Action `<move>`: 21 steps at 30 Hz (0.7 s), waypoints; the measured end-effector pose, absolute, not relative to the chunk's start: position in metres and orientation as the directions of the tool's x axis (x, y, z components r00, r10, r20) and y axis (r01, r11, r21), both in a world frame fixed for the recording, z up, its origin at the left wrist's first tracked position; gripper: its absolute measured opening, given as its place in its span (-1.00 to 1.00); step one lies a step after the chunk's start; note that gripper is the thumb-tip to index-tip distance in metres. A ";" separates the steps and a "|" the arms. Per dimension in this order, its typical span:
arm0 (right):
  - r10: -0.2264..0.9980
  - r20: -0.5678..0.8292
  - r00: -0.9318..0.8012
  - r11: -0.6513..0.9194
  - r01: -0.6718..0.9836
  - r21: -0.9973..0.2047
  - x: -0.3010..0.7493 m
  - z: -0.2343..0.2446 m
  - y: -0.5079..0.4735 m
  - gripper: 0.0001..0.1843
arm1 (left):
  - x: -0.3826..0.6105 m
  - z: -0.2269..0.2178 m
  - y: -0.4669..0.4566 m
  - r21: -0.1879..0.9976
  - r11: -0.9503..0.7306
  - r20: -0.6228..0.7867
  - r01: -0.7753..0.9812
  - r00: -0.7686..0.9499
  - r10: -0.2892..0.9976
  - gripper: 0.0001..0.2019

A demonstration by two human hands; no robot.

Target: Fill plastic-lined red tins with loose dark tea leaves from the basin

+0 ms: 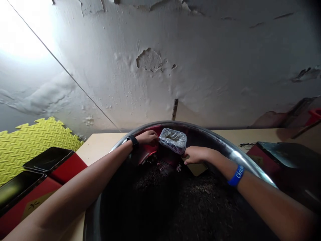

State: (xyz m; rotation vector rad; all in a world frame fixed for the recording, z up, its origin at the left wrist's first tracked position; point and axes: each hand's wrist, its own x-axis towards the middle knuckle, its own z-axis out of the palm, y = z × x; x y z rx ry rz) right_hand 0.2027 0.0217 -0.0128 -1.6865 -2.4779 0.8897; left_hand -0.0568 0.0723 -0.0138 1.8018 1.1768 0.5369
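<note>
One film-wrapped tray (173,140) between the left hand (149,137) and the right hand (195,155) at the far side of the metal tub (238,156)

The left hand's fingers are curled together, their tips pinching the tray's left edge. The right hand is half curled, with the thumb set apart and the fingertips touching the tray's lower right corner; whether they grip it or only touch, I cannot tell. The tray sits just inside the tub's far rim, with crinkled clear plastic over it and something brownish dimly visible through the film.

The left wrist wears a black wristwatch (133,140); the right, a blue wristband (236,175) with white lettering beginning "Chri", the rest turning out of sight.

Below the right hand, within the tub, lies a gold panel (198,169). Nearer, loose dark flakes (147,180) cover parts of the tub's shadowy inside.

The tub stands on a pale tabletop (99,143). Left of it are red boxes (69,169) with glossy black lids; the nearer one's gold label (35,203) bears the character 米. Beyond them is a yellow interlocking foam mat (42,144). Behind the tub rises a peeling wall (120,73).
</note>
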 end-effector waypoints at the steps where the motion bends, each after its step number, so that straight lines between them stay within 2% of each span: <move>1: 0.869 -0.306 -0.388 0.217 0.856 -0.470 0.206 -0.014 0.026 -0.89 | -0.056 -0.018 0.074 0.892 -0.045 -0.169 0.451 0.423 0.890 -0.83; 4: 0.906 -0.329 -0.265 0.045 0.836 -0.548 0.217 -0.011 0.037 -0.83 | -0.054 -0.029 0.075 0.937 0.139 -0.268 0.322 0.404 0.875 -0.81; 9: 0.931 -0.321 -0.175 -0.145 0.629 -0.764 0.217 -0.006 0.039 -0.73 | -0.058 -0.032 0.075 0.941 0.309 -0.336 0.138 0.485 0.807 -0.82; 14: 0.922 -0.356 -0.152 -0.237 0.506 -0.829 0.205 -0.021 0.036 -0.81 | -0.061 -0.034 0.075 0.897 0.392 -0.438 0.205 0.533 0.724 -0.83; 16: 0.917 -0.369 -0.152 -0.251 0.499 -0.830 0.201 -0.028 0.036 -0.82 | -0.059 -0.038 0.074 0.897 0.340 -0.442 0.284 0.529 0.725 -0.84; 18: 0.918 -0.366 -0.151 -0.246 0.507 -0.826 0.199 -0.032 0.037 -0.83 | -0.056 -0.043 0.073 0.890 0.218 -0.420 0.402 0.531 0.736 -0.86; 19: 0.921 -0.359 -0.150 -0.236 0.517 -0.823 0.198 -0.033 0.037 -0.83 | -0.054 -0.047 0.072 0.875 0.123 -0.392 0.468 0.536 0.747 -0.87; 21: 0.931 -0.338 -0.140 -0.209 0.553 -0.807 0.197 -0.033 0.037 -0.82 | -0.050 -0.055 0.071 0.816 -0.130 -0.238 0.563 0.533 0.812 -0.88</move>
